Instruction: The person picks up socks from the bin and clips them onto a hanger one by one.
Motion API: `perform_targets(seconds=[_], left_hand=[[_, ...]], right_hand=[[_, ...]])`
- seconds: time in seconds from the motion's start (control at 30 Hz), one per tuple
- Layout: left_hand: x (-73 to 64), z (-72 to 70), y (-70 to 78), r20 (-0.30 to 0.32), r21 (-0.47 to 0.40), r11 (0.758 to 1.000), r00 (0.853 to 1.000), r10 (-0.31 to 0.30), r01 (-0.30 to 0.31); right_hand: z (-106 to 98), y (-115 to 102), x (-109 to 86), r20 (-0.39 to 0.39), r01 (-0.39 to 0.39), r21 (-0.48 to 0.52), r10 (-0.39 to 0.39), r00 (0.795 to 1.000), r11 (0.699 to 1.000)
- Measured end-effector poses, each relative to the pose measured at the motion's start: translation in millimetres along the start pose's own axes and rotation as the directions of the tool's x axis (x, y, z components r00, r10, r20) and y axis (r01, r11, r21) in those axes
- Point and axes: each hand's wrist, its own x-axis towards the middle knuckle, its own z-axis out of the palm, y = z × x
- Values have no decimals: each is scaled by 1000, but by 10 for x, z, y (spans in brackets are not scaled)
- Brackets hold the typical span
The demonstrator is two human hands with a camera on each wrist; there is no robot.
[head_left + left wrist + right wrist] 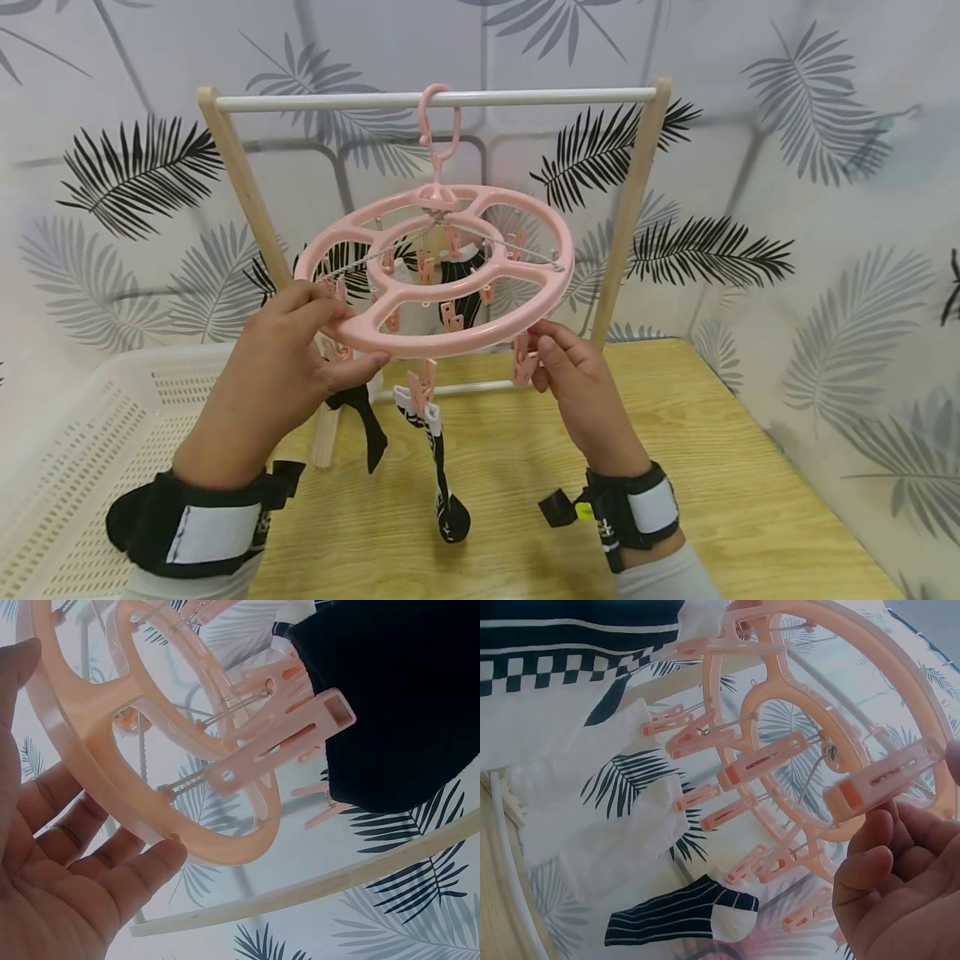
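A round pink clip hanger (450, 340) hangs by its hook from a white rail, its ring tilted. My left hand (281, 371) grips the ring's near left rim; in the left wrist view the fingers (56, 832) lie around that rim. At the right side of the ring, my right hand (581, 387) pinches a pink clothespin (885, 780) by its end, with no sock in it. A black-and-white sock (437, 467) dangles from clothespins at the front. A dark sock (367, 421) hangs near my left hand. At the back are a striped sock (682, 911) and white socks (626, 844).
The white rail (525, 97) runs between wooden posts (633, 208) of a stand on a wood-grain table (675, 467). To the left stands a white perforated basket (123, 433). Behind everything hangs a leaf-patterned curtain (825, 275).
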Motion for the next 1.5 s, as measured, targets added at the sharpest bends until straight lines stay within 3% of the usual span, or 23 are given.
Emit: perform_targets(seconds=[0.17, 0.53, 0.9, 1.2, 1.5], left_hand=[[-9, 4, -5, -4, -10, 1000, 1000, -7, 7], [-19, 14, -25, -7, 9, 1000, 1000, -14, 14], [-47, 28, -12, -25, 5, 1000, 999, -22, 22], [-51, 52, -13, -35, 6, 1000, 999, -1, 1], [-60, 48, -35, -76, 2, 1000, 997, 29, -29]], right_hand=[[11, -8, 1, -15, -20, 40, 21, 1000, 999], [58, -6, -10, -52, 1, 13, 0, 999, 1000], [136, -23, -23, -52, -15, 150, 23, 998, 989], [138, 5, -23, -49, -31, 34, 32, 998, 999], [179, 41, -9, 15, 10, -34, -10, 1000, 999]])
